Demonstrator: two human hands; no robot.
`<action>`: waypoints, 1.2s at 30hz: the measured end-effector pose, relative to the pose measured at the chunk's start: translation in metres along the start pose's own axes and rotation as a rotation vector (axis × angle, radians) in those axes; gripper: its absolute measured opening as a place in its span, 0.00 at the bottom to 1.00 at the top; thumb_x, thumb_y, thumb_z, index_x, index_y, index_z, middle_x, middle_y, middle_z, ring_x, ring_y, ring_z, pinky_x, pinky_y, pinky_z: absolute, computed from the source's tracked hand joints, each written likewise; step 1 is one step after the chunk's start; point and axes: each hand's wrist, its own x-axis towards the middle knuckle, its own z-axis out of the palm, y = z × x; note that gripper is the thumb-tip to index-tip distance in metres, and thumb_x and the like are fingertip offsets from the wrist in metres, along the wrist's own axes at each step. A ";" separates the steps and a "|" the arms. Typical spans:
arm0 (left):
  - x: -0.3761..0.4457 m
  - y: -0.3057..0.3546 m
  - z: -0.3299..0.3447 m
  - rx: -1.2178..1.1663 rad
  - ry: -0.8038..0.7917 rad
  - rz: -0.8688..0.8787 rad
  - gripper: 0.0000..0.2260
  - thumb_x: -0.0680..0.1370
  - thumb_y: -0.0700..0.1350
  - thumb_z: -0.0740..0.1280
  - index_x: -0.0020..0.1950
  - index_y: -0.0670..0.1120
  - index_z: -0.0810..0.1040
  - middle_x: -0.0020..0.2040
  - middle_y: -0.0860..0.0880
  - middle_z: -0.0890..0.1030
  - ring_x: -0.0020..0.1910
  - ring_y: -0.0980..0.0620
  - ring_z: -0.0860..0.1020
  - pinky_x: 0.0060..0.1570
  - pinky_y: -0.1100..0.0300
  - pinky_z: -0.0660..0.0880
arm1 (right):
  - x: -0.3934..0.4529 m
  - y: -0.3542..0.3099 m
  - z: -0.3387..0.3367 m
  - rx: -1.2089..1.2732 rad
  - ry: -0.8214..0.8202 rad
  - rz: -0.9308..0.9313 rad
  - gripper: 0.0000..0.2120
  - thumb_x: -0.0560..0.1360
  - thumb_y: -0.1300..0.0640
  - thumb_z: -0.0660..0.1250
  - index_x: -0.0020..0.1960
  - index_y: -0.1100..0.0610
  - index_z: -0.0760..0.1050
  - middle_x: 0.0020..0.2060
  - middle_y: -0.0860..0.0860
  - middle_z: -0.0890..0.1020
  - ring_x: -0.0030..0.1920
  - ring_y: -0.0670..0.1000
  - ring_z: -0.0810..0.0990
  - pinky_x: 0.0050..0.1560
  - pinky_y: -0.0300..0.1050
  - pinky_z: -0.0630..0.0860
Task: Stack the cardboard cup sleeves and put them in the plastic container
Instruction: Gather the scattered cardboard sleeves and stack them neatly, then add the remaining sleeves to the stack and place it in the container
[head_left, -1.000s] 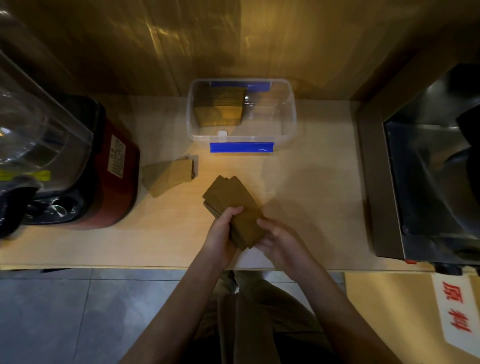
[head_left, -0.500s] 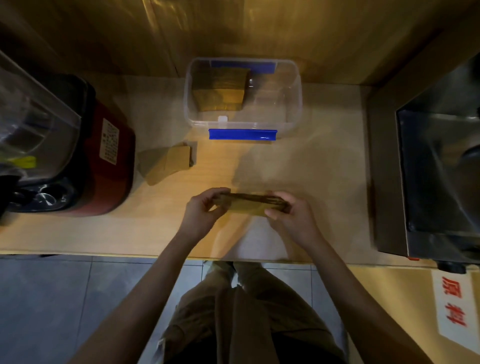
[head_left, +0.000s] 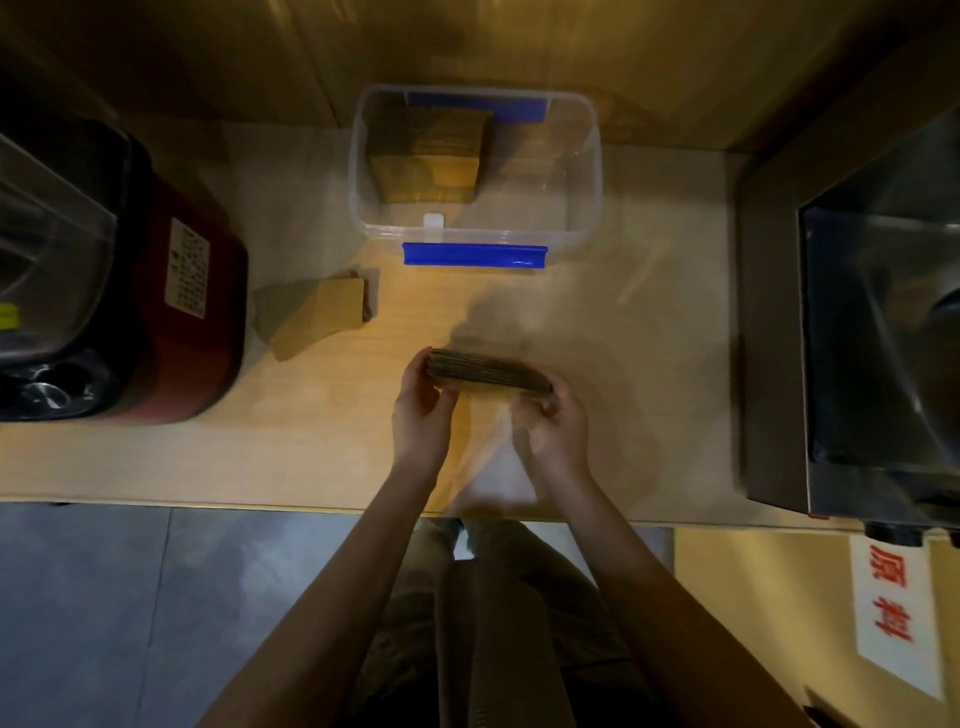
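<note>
So we've got a stack (head_left: 485, 375) of cardboard sleeves pinched between both hands, turned on edge so we're looking at the layered brown edges, all those thin ribbed lines packed tight. Left hand (head_left: 420, 415) clamps the left end with thumb and fingers closed around it, right hand (head_left: 553, 423) grips the right end the same way, fingers curled under. The stack hangs just over the counter (head_left: 649, 364), which is pale wood-look laminate, smooth and a bit glossy.

Behind it sits the box (head_left: 587, 171), clear plastic, rectangular with rounded corners, no lid on, blue clip (head_left: 474, 254) flipped down on the near side and another blue one at the back. Inside, pushed to the left half, there's a block of sleeves (head_left: 431, 156) already in, flat matte brown, squared up pretty neatly. The right half of the box is bare.

Left of us, a few loose sleeves (head_left: 317, 317) lie on the counter in a messy fan, tapered flat shapes overlapping each other, near the box's front left corner but not touching it.

Far left is a red machine (head_left: 176, 322) with a clear plastic cover and a label on its side. Far right, a metal appliance (head_left: 852, 332), dull steel frame with a dark glassy front.
</note>
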 end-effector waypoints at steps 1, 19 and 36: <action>0.000 0.001 0.000 -0.017 0.010 -0.006 0.20 0.74 0.38 0.63 0.66 0.46 0.67 0.62 0.44 0.75 0.63 0.49 0.73 0.65 0.50 0.70 | 0.000 0.001 -0.002 -0.026 -0.013 -0.010 0.17 0.73 0.65 0.66 0.61 0.56 0.72 0.46 0.57 0.81 0.43 0.53 0.79 0.44 0.29 0.73; 0.000 -0.010 0.005 0.366 0.051 0.080 0.20 0.77 0.41 0.61 0.70 0.46 0.65 0.64 0.43 0.77 0.63 0.48 0.74 0.56 0.66 0.67 | 0.007 0.013 -0.022 -0.416 -0.165 -0.269 0.18 0.77 0.62 0.58 0.67 0.58 0.64 0.50 0.57 0.80 0.46 0.48 0.76 0.42 0.20 0.67; 0.034 0.047 -0.100 0.399 0.373 0.041 0.13 0.74 0.44 0.65 0.57 0.43 0.78 0.50 0.42 0.83 0.49 0.46 0.80 0.43 0.61 0.71 | 0.050 -0.081 0.092 -0.256 -0.316 -0.151 0.01 0.70 0.64 0.66 0.40 0.60 0.75 0.38 0.59 0.81 0.40 0.50 0.77 0.41 0.43 0.71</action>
